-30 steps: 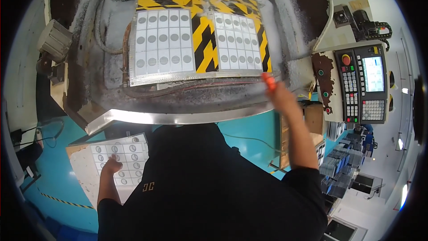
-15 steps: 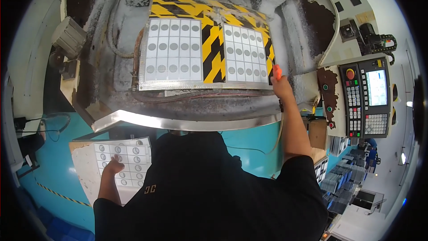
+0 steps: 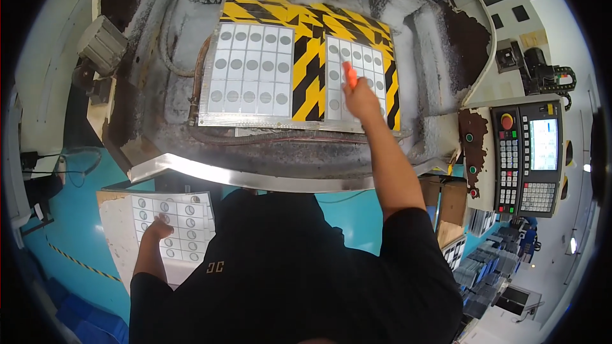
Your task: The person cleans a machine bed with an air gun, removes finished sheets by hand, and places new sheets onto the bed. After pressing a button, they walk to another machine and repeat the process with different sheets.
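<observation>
Two bare hands show on my remote feed. Nearest, the left hand [image 3: 159, 227] lies over a loose white sheet [image 3: 178, 221] with round grey spots, on a pale board [image 3: 116, 220]; its fingers look loosely bent, and I can't tell whether they grip, though I'd guess they steady it. Beyond the shiny metal rim [image 3: 210, 171], the right hand [image 3: 361, 99] is closed around an orange tool [image 3: 350, 75], pointed away over the right sheet [image 3: 369, 71], perhaps for aim. That one and the left sheet [image 3: 252, 71] lie side by side on a striped plate [image 3: 309, 57], seemingly for even support. Off right stands a control console [image 3: 515, 162], conveniently near, I judge.
</observation>
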{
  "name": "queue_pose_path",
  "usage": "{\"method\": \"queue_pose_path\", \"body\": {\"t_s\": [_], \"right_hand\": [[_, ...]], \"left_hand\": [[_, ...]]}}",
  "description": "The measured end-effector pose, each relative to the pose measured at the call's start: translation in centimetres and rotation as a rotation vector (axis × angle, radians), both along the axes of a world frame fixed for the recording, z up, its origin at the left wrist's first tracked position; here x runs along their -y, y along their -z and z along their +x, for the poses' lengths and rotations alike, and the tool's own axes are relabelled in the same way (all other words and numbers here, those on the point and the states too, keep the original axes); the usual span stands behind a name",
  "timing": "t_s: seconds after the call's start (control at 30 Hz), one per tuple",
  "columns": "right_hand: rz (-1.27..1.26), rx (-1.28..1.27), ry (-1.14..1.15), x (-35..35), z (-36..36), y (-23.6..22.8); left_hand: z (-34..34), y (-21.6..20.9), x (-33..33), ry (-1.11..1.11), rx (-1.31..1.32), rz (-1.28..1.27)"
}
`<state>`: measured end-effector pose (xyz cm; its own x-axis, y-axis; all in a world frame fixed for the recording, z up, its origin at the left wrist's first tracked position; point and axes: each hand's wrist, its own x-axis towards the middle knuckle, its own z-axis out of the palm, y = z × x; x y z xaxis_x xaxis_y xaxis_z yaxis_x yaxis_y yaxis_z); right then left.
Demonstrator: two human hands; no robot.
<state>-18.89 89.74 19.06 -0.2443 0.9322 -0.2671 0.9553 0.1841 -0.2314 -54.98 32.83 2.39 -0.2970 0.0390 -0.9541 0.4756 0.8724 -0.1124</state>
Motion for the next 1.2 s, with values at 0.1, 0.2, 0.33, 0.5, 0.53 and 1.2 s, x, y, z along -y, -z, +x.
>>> {"method": "queue_pose_path", "body": {"t_s": [0.1, 0.2, 0.33, 0.5, 0.53, 1.2], "right_hand": [[0.095, -0.007, 0.144, -6.2, 5.7, 2.9], [0.152, -0.021, 0.225, -7.7, 12.3, 3.1], [0.139, 0.008, 0.208, -3.5, 17.4, 1.5], [-0.080, 0.316, 0.072, 8.3, 17.1, -5.8], [-0.068, 0.334, -0.008, 10.6, 16.0, -7.0], [-0.094, 0.077, -0.583, 19.7, -9.6, -6.1]], "left_hand": [[-1.2, 0.4, -0.1, 0.030, 0.038, 0.017], [-0.9, 0.8, 0.6, 0.017, 0.017, 0.050], [-0.7, 1.1, 1.1, -0.015, 0.003, 0.055], [-0.6, 1.4, 1.7, -0.008, 0.003, 0.084], [-0.6, 1.4, 1.3, 0.012, 0.004, 0.083], [-1.4, -2.5, -0.8, 0.126, 0.085, 0.097]]}}
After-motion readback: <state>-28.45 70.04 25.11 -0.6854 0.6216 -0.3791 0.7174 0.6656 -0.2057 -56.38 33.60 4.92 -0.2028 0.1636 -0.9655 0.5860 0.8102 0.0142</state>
